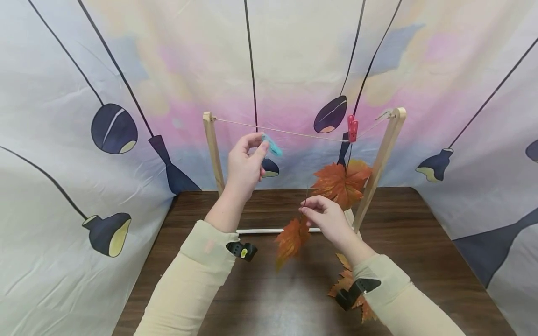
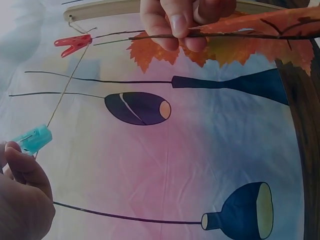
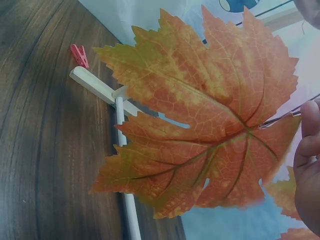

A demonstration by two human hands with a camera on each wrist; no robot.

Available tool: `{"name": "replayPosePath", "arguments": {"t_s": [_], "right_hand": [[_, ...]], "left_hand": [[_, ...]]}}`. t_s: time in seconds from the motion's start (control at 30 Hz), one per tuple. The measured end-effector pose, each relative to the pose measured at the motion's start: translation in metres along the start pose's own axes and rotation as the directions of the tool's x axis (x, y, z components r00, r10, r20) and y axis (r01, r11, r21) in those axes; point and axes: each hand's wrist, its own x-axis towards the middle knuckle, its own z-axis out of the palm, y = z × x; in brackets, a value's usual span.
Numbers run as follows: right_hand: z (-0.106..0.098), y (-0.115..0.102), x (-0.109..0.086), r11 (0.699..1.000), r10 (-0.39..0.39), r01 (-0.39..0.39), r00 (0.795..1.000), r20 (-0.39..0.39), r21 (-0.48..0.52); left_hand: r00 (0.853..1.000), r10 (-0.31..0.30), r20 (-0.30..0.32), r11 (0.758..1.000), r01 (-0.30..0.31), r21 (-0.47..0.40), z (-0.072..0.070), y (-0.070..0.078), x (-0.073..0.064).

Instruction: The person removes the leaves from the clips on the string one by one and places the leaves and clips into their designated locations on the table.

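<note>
My left hand pinches a teal clothespin between thumb and fingers, just below the string. In the left wrist view the teal clothespin overlaps the string. Lower and to the right, my right hand pinches the thin dark stem of an orange artificial maple leaf, with the blade hanging under the fingers. Its broad, veined blade fills much of the right wrist view. On the string's right part, a red clothespin holds another maple leaf by its stem.
Two wooden posts carry the string, and a white rod joins them low down. Another leaf lies on the dark wooden table, partly under my right forearm. A second red clothespin lies by the frame's foot. Printed fabric hangs behind.
</note>
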Motion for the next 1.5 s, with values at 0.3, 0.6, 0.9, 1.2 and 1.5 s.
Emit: {"name": "replayPosePath", "arguments": {"t_s": [0.3,0.6,0.9,1.2,1.5], "right_hand": [[-0.002,0.008,-0.005,0.999,-0.022,0.023,1.0,-0.018,0.045],[-0.006,0.016,-0.012,0.995,0.009,-0.006,0.999,-0.038,0.101],[-0.011,0.026,-0.016,0.996,0.015,-0.009,0.997,-0.076,0.085],[-0.018,0.032,-0.019,0.995,0.006,0.005,0.994,-0.111,0.098],[-0.024,0.033,-0.023,0.993,0.052,-0.035,0.987,-0.153,0.112]], "left_hand": [[0.998,-0.04,0.039,0.999,0.039,0.029,-0.004,-0.01,-0.007],[0.995,-0.056,0.084,0.998,0.055,0.023,-0.005,-0.022,-0.012],[0.986,-0.101,0.135,0.995,0.097,0.039,-0.012,-0.036,-0.02],[0.984,-0.11,0.139,0.991,0.099,0.086,-0.016,-0.046,-0.022],[0.974,-0.141,0.179,0.978,0.109,0.177,-0.02,-0.058,-0.026]]}}
